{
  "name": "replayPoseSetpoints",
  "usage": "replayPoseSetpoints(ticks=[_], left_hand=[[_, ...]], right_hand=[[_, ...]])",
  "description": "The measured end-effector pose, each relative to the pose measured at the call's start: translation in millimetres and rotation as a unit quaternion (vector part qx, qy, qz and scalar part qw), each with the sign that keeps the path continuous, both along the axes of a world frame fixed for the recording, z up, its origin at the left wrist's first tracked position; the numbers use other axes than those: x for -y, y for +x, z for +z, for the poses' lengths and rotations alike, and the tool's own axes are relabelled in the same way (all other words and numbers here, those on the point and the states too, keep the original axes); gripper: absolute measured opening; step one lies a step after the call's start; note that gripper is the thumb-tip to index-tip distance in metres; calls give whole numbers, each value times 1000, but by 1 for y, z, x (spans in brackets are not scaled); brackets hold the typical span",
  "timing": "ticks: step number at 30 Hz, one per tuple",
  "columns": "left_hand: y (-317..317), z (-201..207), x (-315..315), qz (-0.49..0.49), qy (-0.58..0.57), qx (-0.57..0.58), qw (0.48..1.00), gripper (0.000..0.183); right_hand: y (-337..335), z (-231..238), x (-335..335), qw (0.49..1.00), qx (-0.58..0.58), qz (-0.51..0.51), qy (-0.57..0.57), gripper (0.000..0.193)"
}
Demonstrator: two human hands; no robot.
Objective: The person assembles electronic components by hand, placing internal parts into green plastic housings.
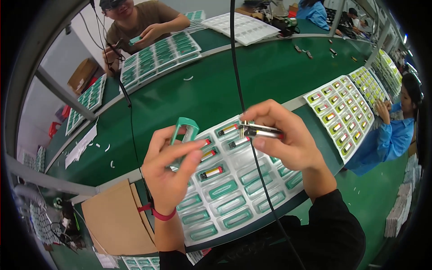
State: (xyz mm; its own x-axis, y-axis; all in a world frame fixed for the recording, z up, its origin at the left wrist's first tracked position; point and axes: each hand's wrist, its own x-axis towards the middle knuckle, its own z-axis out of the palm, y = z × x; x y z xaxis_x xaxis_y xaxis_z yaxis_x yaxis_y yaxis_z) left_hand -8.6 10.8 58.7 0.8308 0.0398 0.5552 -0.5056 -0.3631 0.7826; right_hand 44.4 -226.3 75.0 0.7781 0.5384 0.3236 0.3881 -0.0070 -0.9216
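Note:
My left hand (167, 168) is closed round a green plastic casing (190, 127), an open hollow shell held upright by the fingers. To its right, my right hand (294, 141) pinches a small electronic assembly (261, 131), a slim silver and dark part with a metal end pointing left. Both hands are over a white moulded tray (240, 158). Several of its far pockets hold similar assemblies (211, 173) with red, yellow and white bodies. Green casings (223, 190) lie in the nearer pockets.
A black cable (235, 58) hangs between my hands. Across the green conveyor belt (180, 99), a person (148, 27) works at another tray (162, 58). At right, a blue-sleeved worker (382, 135) stands by filled trays (344, 110). Cardboard (118, 218) lies at lower left.

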Motion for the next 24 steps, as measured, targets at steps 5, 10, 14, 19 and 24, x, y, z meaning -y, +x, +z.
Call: replayPoseSetpoints(ticks=[5, 10, 14, 19, 24], left_hand=[[-10, 4, 13, 53, 156, 164, 973, 43], [-8, 1, 19, 94, 269, 256, 924, 42], [-11, 1, 14, 114, 323, 275, 898, 38], [-8, -1, 15, 126, 334, 260, 897, 36], [-2, 3, 16, 28, 375, 272, 886, 35]], right_hand=[[-8, -2, -11, 975, -188, 106, 59, 16], [-3, -8, -11, 968, -219, 119, 9, 27], [-3, -10, -14, 971, -217, 104, -9, 30], [-1, -7, -15, 976, -191, 79, -68, 34], [5, -8, -4, 980, -128, 91, -123, 23]])
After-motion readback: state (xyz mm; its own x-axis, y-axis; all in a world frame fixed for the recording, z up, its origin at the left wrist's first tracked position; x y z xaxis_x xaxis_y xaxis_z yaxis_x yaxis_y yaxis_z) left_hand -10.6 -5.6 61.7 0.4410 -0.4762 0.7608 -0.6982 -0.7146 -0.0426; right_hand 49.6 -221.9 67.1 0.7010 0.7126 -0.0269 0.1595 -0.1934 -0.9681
